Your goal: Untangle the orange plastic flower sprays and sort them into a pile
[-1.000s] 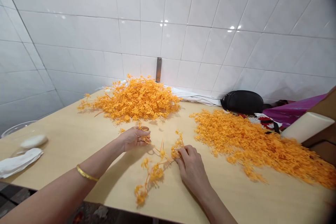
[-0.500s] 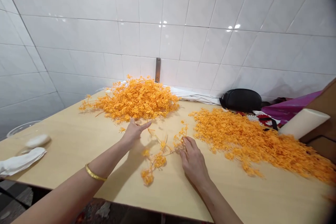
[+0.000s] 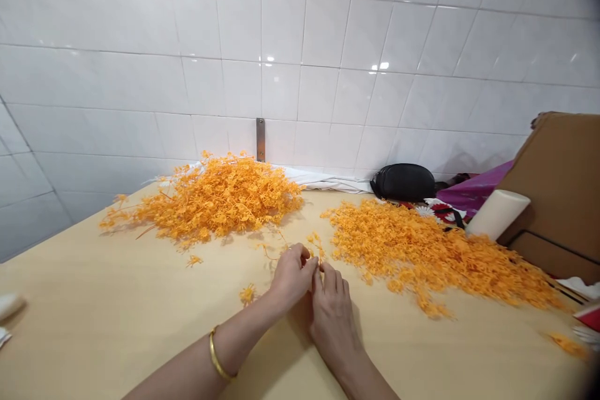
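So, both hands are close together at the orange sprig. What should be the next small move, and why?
I would probably hold the right hand steady and draw the left hand slightly back. The hands meet at the orange sprig and hide part of its stem, so a small gap might show what each is gripping.

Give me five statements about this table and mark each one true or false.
1. The hands are wide apart. False: the left hand and right hand are close together.
2. A gold bracelet circles the left arm. True.
3. There is only one orange heap. False: there is a left heap and a right heap.
4. A pale roll slants in front of the cardboard. True.
5. A black case sits near the tiled wall. True.
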`<state>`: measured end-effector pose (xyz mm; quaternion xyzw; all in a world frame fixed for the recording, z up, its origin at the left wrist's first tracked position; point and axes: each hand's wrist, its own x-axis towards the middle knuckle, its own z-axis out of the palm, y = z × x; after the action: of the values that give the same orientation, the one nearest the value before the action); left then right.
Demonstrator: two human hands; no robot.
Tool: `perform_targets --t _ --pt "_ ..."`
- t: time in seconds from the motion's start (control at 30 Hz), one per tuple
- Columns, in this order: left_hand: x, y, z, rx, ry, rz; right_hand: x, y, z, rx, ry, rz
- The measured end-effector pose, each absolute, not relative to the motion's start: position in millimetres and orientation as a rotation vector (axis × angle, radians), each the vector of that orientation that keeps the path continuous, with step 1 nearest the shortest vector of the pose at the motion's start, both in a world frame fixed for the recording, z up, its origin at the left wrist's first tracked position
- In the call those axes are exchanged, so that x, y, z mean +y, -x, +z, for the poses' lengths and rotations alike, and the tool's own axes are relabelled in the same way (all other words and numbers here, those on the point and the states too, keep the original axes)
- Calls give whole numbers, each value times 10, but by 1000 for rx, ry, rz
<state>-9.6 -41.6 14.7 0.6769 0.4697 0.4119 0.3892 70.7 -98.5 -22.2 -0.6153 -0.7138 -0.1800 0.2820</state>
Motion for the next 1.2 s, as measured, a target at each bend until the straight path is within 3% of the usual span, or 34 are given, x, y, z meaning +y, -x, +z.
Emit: perform_targets --t 0.2,0.33,0.47,0.67,0.93,1.07,1.2 --pt "-240 63 168 991 -1422 966 -1027 -667 -216 -2054 1503 -432" --pt "-222 146 153 874 -1168 966 -976 -851 -28 -1931 1312 -137" --pt "-169 238 75 817 -1156 960 -634 -1095 204 -1517 1390 192" --pt "-153 219 30 791 -1221 939 -188 -1077 142 -1420 1267 765" --pt "-163 140 132 913 -1306 827 -61 -1107 11 -1225 1332 580" --pt "-221 198 101 977 -1549 797 3 -1451 84 -779 1308 556" --pt "-278 242 40 988 -1725 835 -5 -1575 172 -742 1300 689"
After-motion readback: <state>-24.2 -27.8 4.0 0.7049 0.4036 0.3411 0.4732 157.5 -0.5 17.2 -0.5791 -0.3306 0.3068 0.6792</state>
